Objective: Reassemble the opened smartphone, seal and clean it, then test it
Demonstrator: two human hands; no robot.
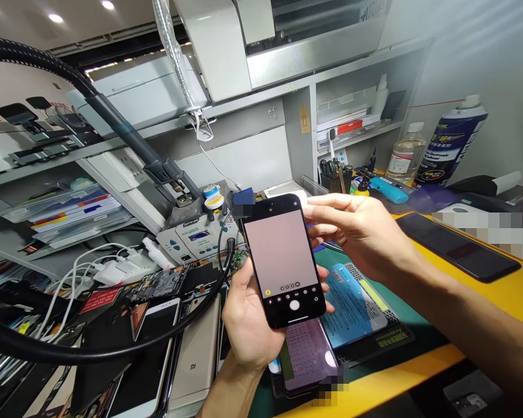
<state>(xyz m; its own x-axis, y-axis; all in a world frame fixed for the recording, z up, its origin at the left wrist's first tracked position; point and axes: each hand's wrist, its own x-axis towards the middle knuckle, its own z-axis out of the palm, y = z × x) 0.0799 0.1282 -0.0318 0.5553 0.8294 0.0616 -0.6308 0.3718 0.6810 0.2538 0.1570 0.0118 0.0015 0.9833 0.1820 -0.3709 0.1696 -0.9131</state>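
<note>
A black smartphone (283, 255) rests upright and slightly tilted in my left hand (246, 319), whose fingers wrap its back and show at its right edge. Its screen is lit with a camera app, and the preview is a plain pale pink. My right hand (353, 223) is at the phone's upper right corner, fingers bent and pressed together. Their tips are partly behind the phone, beside something white, so what they grip is hidden. Below lie a phone with a glossy, reflective face (307, 360) and a blue phone-shaped panel (353, 307) on a green mat (261, 400).
Several phones, including a gold one (194, 354), crowd the left bench. A black cable (126, 351) loops across them. Behind stands a soldering or hot-air station (196, 238). On the right are a spray can (451, 142), a clear bottle (405, 151) and a large dark phone (459, 247).
</note>
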